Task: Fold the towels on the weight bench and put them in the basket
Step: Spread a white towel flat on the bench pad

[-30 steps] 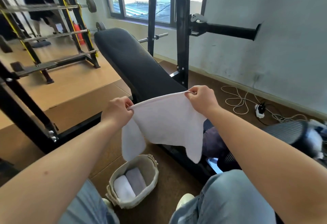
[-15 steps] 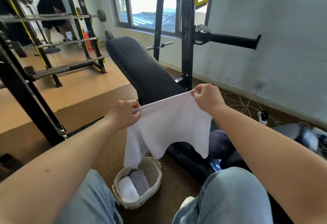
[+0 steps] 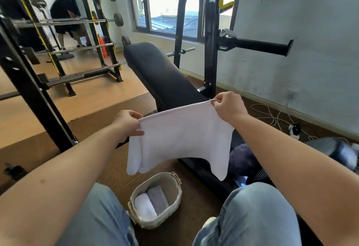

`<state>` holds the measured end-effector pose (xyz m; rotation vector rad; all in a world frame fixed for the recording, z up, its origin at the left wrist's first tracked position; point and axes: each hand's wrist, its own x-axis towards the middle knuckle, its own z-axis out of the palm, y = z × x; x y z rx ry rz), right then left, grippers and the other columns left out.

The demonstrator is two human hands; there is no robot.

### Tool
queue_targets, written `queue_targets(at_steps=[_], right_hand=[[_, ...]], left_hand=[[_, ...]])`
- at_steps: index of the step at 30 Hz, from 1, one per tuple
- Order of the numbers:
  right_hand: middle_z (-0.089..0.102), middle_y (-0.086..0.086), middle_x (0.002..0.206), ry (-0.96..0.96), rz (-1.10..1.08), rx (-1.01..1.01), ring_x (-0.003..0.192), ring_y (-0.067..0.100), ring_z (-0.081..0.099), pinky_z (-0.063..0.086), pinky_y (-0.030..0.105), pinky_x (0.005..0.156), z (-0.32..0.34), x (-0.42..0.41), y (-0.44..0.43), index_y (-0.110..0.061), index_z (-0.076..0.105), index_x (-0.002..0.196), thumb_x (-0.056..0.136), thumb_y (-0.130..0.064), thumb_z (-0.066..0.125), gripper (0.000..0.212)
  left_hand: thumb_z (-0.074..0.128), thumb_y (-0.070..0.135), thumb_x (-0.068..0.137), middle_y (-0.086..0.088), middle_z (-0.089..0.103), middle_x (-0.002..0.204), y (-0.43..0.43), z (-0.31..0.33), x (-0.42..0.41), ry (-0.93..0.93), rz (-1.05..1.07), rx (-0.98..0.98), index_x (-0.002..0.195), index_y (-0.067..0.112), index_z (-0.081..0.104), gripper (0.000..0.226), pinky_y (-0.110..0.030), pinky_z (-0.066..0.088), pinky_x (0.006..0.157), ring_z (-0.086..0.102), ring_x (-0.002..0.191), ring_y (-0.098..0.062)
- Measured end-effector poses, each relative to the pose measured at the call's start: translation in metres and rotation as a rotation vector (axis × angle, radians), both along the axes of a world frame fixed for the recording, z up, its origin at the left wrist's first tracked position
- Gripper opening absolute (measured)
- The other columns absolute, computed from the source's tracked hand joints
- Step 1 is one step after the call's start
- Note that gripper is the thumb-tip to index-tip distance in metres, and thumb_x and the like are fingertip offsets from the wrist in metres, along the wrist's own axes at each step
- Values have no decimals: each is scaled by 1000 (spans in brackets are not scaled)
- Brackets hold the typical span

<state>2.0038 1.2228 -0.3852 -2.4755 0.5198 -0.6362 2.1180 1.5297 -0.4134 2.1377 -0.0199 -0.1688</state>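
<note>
- A white towel (image 3: 184, 129) is held up in the centre of the frame. It is stretched by its top hem between two bare hands and hangs clear above the basket (image 3: 171, 213). Its lower corners droop to either side, and the cloth is seen doubled at its left edge.
- The towel's top left corner is pinched by the left hand (image 3: 126, 123), with the fingers (image 3: 134, 114) curled over the hem and the thumb laid beneath it.
- The top right corner is gripped by the right hand (image 3: 227, 107), which is held higher in the frame. Its fingers (image 3: 219, 100) are clenched on the hem.
- The woven basket is set on the brown floor (image 3: 93, 129) at lower centre, between two knees in light blue jeans (image 3: 252, 216). A rolled white towel (image 3: 144, 208) and a rolled grey towel (image 3: 158, 199) are laid in it side by side, touching.
- The black padded desk (image 3: 161, 74) runs from upper centre down behind the held towel, with its far end tilted upward.
- A dark bundle (image 3: 240, 158) is seen just right of the towel on the desk's lower part, partly hidden by the right forearm. It is possibly another towel, though this cannot be told from here.
- A barbell rack (image 3: 58, 51) fills the upper left, and a person in black (image 3: 64, 16) is seen bent over behind it.
- A window (image 3: 167, 5) is set at upper centre, and a white cable (image 3: 268, 115) is coiled on the floor by the wall at right.
</note>
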Motion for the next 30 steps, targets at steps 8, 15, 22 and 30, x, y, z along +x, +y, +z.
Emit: queue_targets(at_steps=[8, 15, 22, 30], right_hand=[[72, 2, 93, 73, 30, 69, 83, 19, 65, 47, 28, 70, -22, 17, -2, -20, 77, 103, 99, -30, 60, 20], [70, 1, 94, 151, -12, 128, 87, 23, 64, 47, 29, 73, -51, 47, -8, -21, 76, 98, 93, -14, 50, 27], [71, 0, 92, 237, -157, 106, 85, 23, 61, 48, 30, 73, -89, 84, -46, -25, 77, 95, 93, -18, 55, 23], [74, 1, 98, 292, -323, 229, 84, 24, 62, 49, 31, 72, -126, 122, -87, -25, 81, 100, 95, -18, 58, 25]], left_hand=[[61, 10, 91, -8, 62, 99, 6, -10, 30, -494, -121, 417, 106, 15, 72, 19, -34, 55, 73, 58, 88, -26], [63, 11, 97, -14, 64, 105, -22, -11, 72, -748, -117, 508, 112, 11, 73, 18, -35, 48, 81, 59, 94, -29], [59, 12, 100, -10, 68, 109, -69, -20, 145, -730, -256, 498, 114, 14, 68, 16, -29, 49, 70, 52, 87, -17], [55, 15, 96, -13, 66, 103, -140, -43, 209, -739, -386, 562, 107, 13, 71, 19, -43, 48, 88, 56, 98, -38]])
